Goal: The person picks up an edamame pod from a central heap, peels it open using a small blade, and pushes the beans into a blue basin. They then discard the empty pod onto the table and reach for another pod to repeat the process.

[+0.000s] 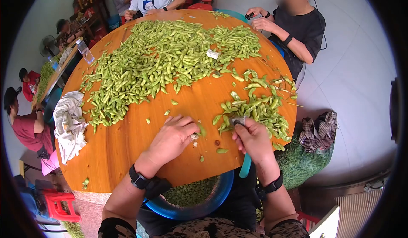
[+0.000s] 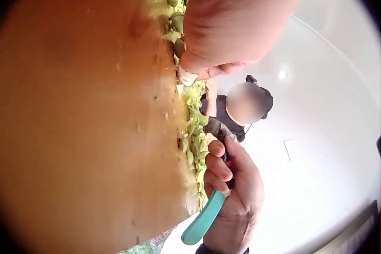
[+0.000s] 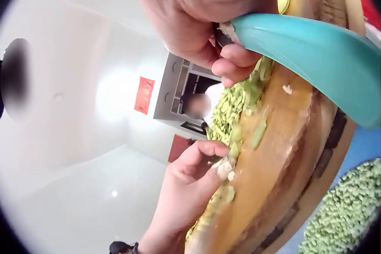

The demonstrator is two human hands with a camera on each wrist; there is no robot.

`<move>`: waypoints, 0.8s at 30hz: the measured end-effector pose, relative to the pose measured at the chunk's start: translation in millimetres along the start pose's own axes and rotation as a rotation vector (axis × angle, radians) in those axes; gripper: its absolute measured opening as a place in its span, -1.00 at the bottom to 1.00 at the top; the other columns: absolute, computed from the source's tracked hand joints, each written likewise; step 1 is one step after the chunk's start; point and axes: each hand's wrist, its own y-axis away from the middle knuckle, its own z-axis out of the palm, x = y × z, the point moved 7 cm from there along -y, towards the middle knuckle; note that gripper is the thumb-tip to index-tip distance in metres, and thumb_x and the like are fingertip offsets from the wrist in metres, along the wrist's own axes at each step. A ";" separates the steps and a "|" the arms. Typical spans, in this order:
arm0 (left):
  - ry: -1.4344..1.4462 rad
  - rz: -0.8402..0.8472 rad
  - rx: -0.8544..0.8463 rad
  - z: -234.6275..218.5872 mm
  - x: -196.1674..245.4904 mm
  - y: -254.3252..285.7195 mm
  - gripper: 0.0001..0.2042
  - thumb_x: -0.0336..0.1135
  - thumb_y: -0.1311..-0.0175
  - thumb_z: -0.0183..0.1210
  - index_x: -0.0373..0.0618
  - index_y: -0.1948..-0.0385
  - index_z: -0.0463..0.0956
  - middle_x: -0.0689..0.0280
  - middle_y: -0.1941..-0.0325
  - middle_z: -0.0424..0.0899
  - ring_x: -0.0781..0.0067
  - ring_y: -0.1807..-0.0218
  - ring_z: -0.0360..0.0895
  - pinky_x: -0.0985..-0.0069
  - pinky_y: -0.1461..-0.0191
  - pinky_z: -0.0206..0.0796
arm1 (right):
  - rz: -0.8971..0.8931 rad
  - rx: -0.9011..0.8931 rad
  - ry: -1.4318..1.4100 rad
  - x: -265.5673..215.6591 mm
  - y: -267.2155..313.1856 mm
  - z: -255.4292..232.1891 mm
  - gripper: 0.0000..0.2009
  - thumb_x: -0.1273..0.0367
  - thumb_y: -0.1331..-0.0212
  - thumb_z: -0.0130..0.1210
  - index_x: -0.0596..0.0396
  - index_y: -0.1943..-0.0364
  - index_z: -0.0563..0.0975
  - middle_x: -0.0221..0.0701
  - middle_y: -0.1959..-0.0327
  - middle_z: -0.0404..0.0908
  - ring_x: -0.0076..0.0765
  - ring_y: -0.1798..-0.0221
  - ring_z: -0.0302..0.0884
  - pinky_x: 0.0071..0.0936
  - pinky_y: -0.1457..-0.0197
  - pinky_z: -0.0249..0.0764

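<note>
Close above the wooden table (image 1: 170, 172), my left hand (image 1: 172, 138) pinches a small whitish thing (image 3: 224, 169) at its fingertips, with a green pod (image 1: 202, 130) beside it. My right hand (image 1: 253, 140) curls round a tool with a teal handle (image 1: 245, 166); the handle sticks out below the palm, and a dark part shows at the thumb in the left wrist view (image 2: 219, 130). Right of centre, a smaller heap of green pods (image 1: 272, 110) lies by the right fingertips. A large heap of pods (image 1: 148, 59) spreads over the far part of the table.
Under the table edge stands a blue basin (image 1: 227, 191) holding shelled beans (image 1: 187, 194). A white cloth (image 1: 70, 125) lies at the left edge, a bottle (image 1: 85, 51) further back. Two people sit across the table. A green sack (image 1: 308, 163) stands at the right.
</note>
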 end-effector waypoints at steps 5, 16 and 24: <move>0.092 -0.067 0.070 1.3 -0.7 2.2 -0.83 -0.55 -0.12 0.18 -0.16 0.25 0.54 0.31 0.27 0.60 0.38 0.26 0.53 0.49 0.11 0.35 | -0.044 -0.132 0.006 0.4 17.6 24.4 -0.89 0.45 -0.30 -0.01 0.17 0.25 0.52 -0.52 0.55 0.51 -0.72 0.67 0.33 -0.69 0.61 0.26; 0.793 -0.275 0.038 19.4 -1.9 9.3 -0.74 -0.55 -0.33 0.05 -0.18 -0.03 0.53 0.37 0.28 0.66 0.67 0.30 0.54 0.65 0.22 0.42 | 0.070 -0.269 -0.201 14.6 25.6 56.2 -0.84 0.41 -0.33 -0.02 0.15 0.13 0.54 -0.50 0.48 0.57 -0.72 0.63 0.42 -0.73 0.69 0.25; 0.224 -0.006 0.091 7.7 16.3 10.3 -0.59 -0.53 -0.16 0.15 -0.13 -0.09 0.42 0.08 0.28 0.62 0.01 0.26 0.60 0.27 0.21 0.46 | 0.055 -0.213 -0.158 22.5 26.7 62.1 -0.86 0.42 -0.32 0.01 0.13 0.17 0.56 -0.53 0.51 0.55 -0.73 0.65 0.38 -0.73 0.68 0.24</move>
